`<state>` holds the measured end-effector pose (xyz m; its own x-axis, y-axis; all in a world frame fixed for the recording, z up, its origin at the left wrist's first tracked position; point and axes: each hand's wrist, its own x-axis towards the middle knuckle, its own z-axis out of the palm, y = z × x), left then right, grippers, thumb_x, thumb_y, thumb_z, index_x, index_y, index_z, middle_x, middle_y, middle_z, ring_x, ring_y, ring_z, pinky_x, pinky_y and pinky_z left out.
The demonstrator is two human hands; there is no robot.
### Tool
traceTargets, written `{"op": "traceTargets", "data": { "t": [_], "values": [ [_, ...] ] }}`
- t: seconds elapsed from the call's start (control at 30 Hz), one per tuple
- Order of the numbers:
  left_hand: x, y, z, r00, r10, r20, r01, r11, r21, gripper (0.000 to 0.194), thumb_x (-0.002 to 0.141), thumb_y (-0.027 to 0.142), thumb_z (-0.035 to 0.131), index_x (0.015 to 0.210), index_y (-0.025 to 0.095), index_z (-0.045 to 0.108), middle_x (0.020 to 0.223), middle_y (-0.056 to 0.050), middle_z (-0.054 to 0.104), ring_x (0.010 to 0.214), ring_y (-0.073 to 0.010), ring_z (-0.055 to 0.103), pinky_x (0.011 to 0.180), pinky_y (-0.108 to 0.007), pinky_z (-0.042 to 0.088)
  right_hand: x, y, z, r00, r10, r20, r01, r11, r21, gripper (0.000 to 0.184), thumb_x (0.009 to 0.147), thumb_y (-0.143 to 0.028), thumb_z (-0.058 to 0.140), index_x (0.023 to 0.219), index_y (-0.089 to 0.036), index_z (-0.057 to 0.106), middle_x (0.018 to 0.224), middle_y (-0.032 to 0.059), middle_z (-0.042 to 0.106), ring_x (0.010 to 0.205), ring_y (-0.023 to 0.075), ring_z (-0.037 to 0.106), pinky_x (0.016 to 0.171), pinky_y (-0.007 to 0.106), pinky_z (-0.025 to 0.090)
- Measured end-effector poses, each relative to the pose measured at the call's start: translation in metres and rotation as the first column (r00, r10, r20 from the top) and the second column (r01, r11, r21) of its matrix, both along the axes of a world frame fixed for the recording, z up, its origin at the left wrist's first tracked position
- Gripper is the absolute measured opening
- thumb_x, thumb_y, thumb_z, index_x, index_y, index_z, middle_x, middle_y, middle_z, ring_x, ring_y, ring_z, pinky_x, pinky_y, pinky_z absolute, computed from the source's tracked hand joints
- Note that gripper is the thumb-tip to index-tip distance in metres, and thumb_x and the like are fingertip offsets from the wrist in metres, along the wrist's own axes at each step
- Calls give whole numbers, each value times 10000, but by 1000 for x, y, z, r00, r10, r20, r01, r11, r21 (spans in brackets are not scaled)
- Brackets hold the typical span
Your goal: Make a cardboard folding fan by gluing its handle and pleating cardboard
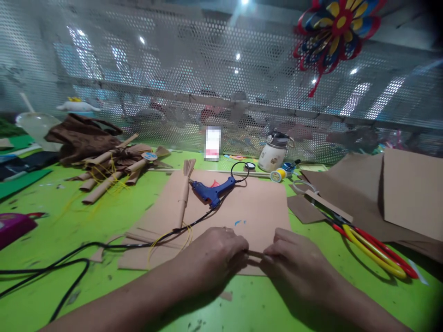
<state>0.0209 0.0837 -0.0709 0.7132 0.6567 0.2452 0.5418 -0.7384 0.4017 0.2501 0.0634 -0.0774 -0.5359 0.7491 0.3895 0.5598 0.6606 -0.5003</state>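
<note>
A narrow strip of brown paper spans the gap between my two hands, over the front edge of a large brown sheet. My left hand pinches its left end, and my right hand pinches the right end. The fingers hide most of the strip. On the sheet beyond lies a blue glue gun with its black cord. Beside its nozzle is a rolled paper piece with a fringed top, and yellow thread curls near its lower end.
Scissors with red and yellow handles lie right, near brown paper sheets. Several paper rolls are piled left by a brown bag. A bottle, thread spool and phone stand at the back. A black cord crosses left.
</note>
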Motion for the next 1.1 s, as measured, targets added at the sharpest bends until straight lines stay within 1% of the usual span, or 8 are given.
{"op": "traceTargets", "data": {
  "t": [0.1, 0.27, 0.47, 0.53, 0.7, 0.87, 0.93, 1.1],
  "values": [
    [-1, 0, 0, 999, 27, 18, -27, 1000, -7, 249, 897, 336, 507, 730, 169, 584, 657, -11, 577, 577, -114, 465, 533, -244, 293, -1, 1, 3, 999, -11, -53, 8, 999, -52, 100, 862, -179, 575, 781, -195, 631, 711, 18, 553, 653, 134, 524, 541, 264, 352],
    [-1, -1, 8, 997, 81, 14, -79, 988, -135, 228, 881, 315, 520, 749, 165, 629, 654, -16, 613, 568, -111, 503, 516, -223, 306, -1, 4, 11, 992, -25, -122, 3, 984, -178, 124, 862, -220, 589, 759, -189, 650, 712, 15, 588, 656, 129, 555, 566, 248, 408],
    [1, 3, 10, 993, 111, 39, -97, 961, -259, 189, 851, 296, 540, 763, 185, 666, 659, 1, 634, 588, -115, 526, 547, -229, 344, 1, 6, 20, 992, -36, -119, 12, 981, -193, 116, 821, -178, 613, 714, -175, 659, 681, 19, 606, 633, 131, 561, 567, 249, 421],
    [1, 5, 10, 992, 118, 44, -98, 943, -318, 188, 846, 285, 533, 776, 189, 678, 657, 4, 632, 597, -118, 533, 562, -233, 362, 1, 5, 22, 990, -56, -132, 23, 970, -243, 117, 803, -181, 631, 688, -167, 654, 675, 22, 604, 629, 132, 559, 559, 249, 424],
    [3, 11, 12, 990, 130, 58, -105, 944, -312, 192, 802, 316, 578, 761, 193, 719, 757, -21, 628, 697, -141, 558, 626, -246, 406, 0, 5, 21, 963, -136, -234, 16, 892, -451, 169, 782, -260, 672, 669, -137, 647, 647, 28, 601, 511, 97, 514, 450, 224, 380],
    [4, 13, 9, 985, 168, 26, -146, 917, -372, 224, 804, 355, 561, 800, 198, 722, 732, -21, 657, 678, -155, 568, 624, -262, 412, 1, 10, 16, 931, -213, -295, -9, 796, -605, 263, 732, -373, 717, 691, -127, 637, 570, 9, 577, 378, 63, 430, 359, 212, 294],
    [4, 14, 8, 984, 175, 28, -152, 915, -373, 210, 792, 342, 573, 815, 198, 723, 754, -23, 673, 691, -158, 577, 622, -262, 412, 3, 13, 13, 924, -236, -302, -15, 764, -645, 284, 706, -394, 738, 710, -128, 637, 526, -8, 554, 368, 64, 424, 349, 206, 290],
    [2, 18, 5, 984, 170, 45, -137, 901, -411, 206, 767, 348, 600, 832, 188, 712, 756, -24, 686, 677, -155, 584, 604, -259, 416, 9, 19, 9, 922, -272, -275, 8, 725, -689, 297, 665, -398, 760, 703, -131, 635, 503, -15, 543, 411, 79, 447, 376, 205, 307]
  ]
}}
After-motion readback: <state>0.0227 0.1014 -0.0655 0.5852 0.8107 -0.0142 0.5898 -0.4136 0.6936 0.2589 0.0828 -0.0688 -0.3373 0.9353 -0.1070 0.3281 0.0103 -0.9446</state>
